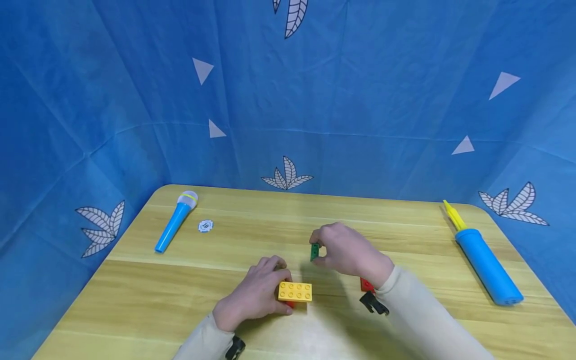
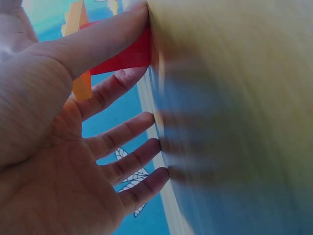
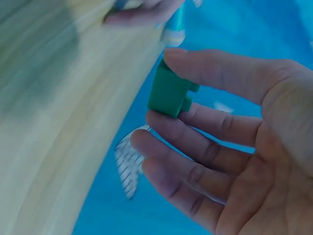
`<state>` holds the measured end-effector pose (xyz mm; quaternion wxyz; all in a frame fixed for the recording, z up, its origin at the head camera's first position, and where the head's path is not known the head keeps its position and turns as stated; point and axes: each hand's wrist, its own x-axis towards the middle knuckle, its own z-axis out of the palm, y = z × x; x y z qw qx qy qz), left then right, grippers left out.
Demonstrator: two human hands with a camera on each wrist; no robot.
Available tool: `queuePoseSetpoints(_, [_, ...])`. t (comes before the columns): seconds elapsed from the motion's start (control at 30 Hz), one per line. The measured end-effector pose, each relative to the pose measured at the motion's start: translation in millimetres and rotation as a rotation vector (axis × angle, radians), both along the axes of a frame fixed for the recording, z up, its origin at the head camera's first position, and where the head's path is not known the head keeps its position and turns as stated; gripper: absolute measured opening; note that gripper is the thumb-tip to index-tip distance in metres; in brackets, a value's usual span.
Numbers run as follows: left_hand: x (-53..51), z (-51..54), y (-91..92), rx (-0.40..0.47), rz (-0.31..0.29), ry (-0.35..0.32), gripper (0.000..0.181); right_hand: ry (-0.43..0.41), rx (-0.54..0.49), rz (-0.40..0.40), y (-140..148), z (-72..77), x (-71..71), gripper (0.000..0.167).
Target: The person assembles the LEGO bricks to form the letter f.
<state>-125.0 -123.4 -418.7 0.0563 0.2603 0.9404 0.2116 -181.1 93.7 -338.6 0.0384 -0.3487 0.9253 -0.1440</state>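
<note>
A yellow brick [image 1: 294, 292] lies on top of a red brick [image 1: 290, 304] near the middle front of the table. The left hand [image 1: 258, 292] holds the red brick [image 2: 122, 54] between thumb and index finger; its other fingertips reach the tabletop in the left wrist view. Above the table, the right hand [image 1: 348, 250] pinches a small green brick [image 1: 314, 252] between thumb and fingers. The green brick's [image 3: 168, 90] studs face the palm in the right wrist view. Another red brick [image 1: 367, 284] is partly hidden beneath the right wrist.
On the wooden table [image 1: 252, 215], a blue toy microphone [image 1: 173, 226] and a round chip [image 1: 205, 226] lie at the back left. A blue pump [image 1: 488, 265] with a yellow nozzle lies at the right. Blue patterned cloth [image 1: 333, 90] hangs behind the table.
</note>
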Motion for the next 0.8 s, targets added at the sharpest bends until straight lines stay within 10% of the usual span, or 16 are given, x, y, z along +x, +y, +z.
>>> queuePoseSetpoints(0.33, [-2.1, -1.7, -0.6, 0.011, -0.008, -0.004, 0.048, 0.018, 0.03, 0.132, -23.4, 4.0, 32.1, 0.026])
queuePoseSetpoints(0.8, [-0.6, -1.4, -2.5, 0.027, -0.012, -0.014, 0.066, -0.008, 0.08, 0.14, -34.6, -5.5, 38.0, 0.031])
